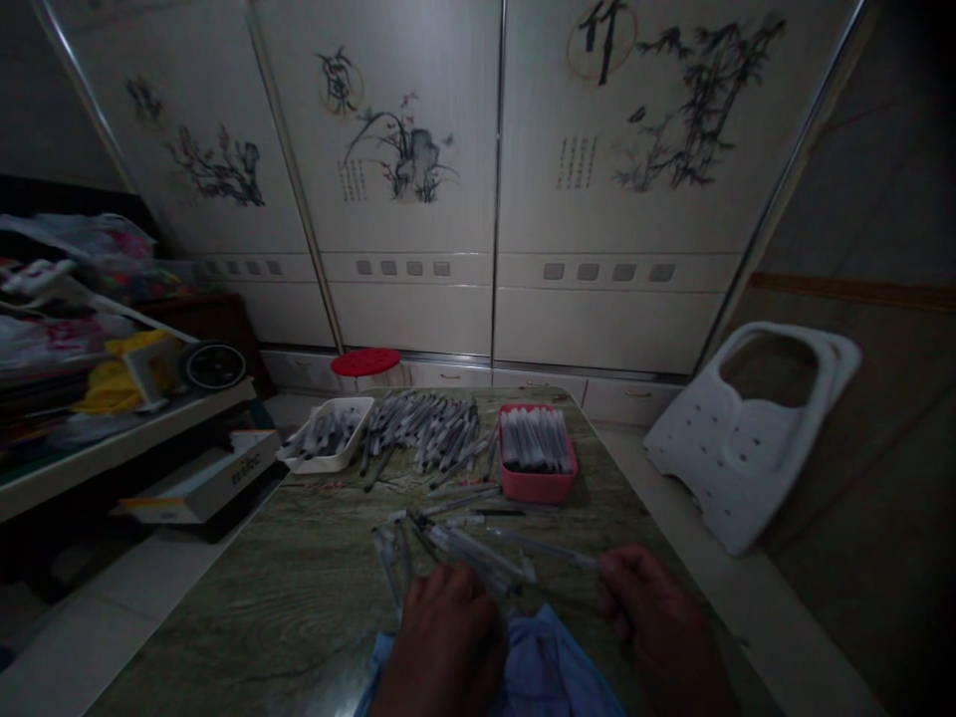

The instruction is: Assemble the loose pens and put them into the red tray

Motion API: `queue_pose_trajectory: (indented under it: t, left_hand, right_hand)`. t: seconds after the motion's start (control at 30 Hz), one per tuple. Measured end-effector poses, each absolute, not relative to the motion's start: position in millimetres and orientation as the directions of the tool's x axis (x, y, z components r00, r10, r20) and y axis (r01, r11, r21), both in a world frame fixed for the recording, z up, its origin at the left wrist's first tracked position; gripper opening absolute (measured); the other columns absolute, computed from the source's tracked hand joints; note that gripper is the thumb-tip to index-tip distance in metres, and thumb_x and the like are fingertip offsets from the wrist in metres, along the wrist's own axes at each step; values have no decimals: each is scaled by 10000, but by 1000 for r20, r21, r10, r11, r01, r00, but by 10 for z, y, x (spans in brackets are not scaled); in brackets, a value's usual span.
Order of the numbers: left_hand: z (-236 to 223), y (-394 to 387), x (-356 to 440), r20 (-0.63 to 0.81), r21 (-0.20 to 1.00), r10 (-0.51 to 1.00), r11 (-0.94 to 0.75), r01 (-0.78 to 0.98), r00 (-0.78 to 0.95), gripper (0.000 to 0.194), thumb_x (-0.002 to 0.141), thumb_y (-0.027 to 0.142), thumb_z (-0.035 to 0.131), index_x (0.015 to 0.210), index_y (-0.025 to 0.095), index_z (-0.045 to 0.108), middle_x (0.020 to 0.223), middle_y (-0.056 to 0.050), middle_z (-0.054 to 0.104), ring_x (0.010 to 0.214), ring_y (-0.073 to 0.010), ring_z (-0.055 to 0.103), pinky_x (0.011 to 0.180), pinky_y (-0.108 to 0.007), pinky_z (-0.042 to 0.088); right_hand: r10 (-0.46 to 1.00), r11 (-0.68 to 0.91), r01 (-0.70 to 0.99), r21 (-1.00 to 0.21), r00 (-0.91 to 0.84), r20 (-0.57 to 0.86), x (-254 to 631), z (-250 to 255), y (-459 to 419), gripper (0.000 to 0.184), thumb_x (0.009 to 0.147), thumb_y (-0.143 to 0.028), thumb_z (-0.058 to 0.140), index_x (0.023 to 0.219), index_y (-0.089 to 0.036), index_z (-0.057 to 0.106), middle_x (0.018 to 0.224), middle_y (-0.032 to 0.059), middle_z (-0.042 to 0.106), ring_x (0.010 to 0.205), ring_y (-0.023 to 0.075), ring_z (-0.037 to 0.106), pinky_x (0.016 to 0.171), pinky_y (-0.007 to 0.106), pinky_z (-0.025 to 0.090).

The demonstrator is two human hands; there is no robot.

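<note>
My right hand [657,622] pinches one end of a clear pen [542,546] between thumb and fingertips, and the pen points left above the table. Nearer the middle, my left hand [448,637] has its fingers curled down at the near edge of a loose heap of pens [470,553]; what they hold, if anything, is hidden. Beneath my hands lies blue cloth [553,662]. Behind the heap, a pink box [538,486] holds many pens standing close together. A big pile of pens [425,428] spreads to its left, beside a white tray [325,463] with pen parts in it.
All of this is on a green-brown table [299,588]. A red stool [365,360] stands behind it, a folded white plastic seat [754,428] leans at the right, and a cluttered shelf [126,433] with a long box [205,478] below is at the left.
</note>
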State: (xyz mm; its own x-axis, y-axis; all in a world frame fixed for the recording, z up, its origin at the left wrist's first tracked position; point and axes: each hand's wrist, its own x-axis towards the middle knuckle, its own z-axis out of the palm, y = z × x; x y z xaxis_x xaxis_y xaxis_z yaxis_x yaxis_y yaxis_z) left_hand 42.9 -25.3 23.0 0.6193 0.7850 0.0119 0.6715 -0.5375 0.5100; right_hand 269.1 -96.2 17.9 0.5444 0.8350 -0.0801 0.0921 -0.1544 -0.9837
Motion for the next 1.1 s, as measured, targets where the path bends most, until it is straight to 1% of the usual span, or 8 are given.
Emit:
queue_pose_trajectory:
  t: [0.1, 0.2, 0.27, 0.4, 0.53, 0.77, 0.93, 1.1]
  left_hand:
    - [226, -273, 431, 6, 459, 770, -569, 682, 638, 128, 882, 191, 660, 818, 240, 759, 994, -78, 692, 995, -285, 541, 843, -430, 281]
    - [283, -305, 451, -3, 427, 770, -576, 697, 638, 203, 966, 267, 599, 842, 240, 757, 1018, -79, 693, 1001, -280, 552, 865, -433, 294]
    - [322, -320, 491, -19, 411, 789, -554, 724, 614, 227, 987, 265, 561, 864, 230, 748, 1042, -88, 699, 1022, -290, 565, 880, -440, 305]
    - [341, -324, 598, -29, 404, 844, -481, 778, 536, 153, 917, 189, 592, 951, 220, 738, 1093, -94, 716, 1066, -309, 581, 909, -443, 318]
    - [338, -304, 670, -36, 416, 860, -450, 790, 509, 240, 847, 158, 621, 1017, 255, 760, 1137, -83, 722, 1127, -327, 584, 929, -447, 317]
    - [386, -274, 715, -50, 394, 869, -436, 809, 493, 223, 876, 154, 572, 946, 235, 767, 1156, -113, 722, 1136, -344, 594, 893, -438, 336]
    - [344, -249, 725, -26, 413, 862, -453, 790, 507, 248, 888, 139, 565, 1026, 236, 747, 1203, -100, 720, 1163, -335, 590, 918, -436, 341]
    - [265, -210, 722, -27, 385, 857, -467, 796, 515, 226, 895, 163, 577, 1012, 247, 750, 1169, -82, 722, 1144, -320, 599, 908, -420, 347]
  right_hand:
    - [836, -162, -27, -986, 527, -152, 2734, 145, -979, 333, 943, -576, 622, 829, -263, 614, 656, -60, 583, 556, 147, 464, 509, 253, 363]
    - [836, -138, -75, -988, 525, -157, 2748, 158, -994, 322, 950, -563, 626, 824, -268, 610, 659, -66, 564, 571, 146, 439, 517, 253, 345]
    - [837, -126, -90, -988, 525, -155, 2749, 185, -1001, 326, 945, -557, 630, 796, -269, 599, 651, -68, 551, 575, 146, 432, 525, 255, 343]
    - [835, -135, -99, -986, 524, -167, 2753, 209, -1005, 335, 916, -572, 643, 777, -272, 590, 642, -64, 556, 553, 148, 422, 514, 262, 329]
    - [836, -129, -67, -989, 529, -145, 2771, 177, -1001, 338, 927, -587, 625, 807, -271, 607, 655, -60, 571, 567, 155, 452, 525, 266, 350]
    - [839, -104, -56, -993, 532, -117, 2803, 161, -1021, 352, 945, -582, 617, 791, -265, 611, 650, -57, 568, 572, 152, 452, 530, 263, 357]
    - [835, -86, -65, -994, 540, -108, 2815, 173, -1038, 357, 924, -582, 648, 774, -261, 607, 646, -52, 564, 572, 151, 459, 525, 261, 367]
    - [832, -88, -60, -994, 544, -107, 2811, 171, -1050, 363, 934, -579, 643, 761, -262, 607, 651, -50, 564, 576, 151, 451, 529, 264, 368]
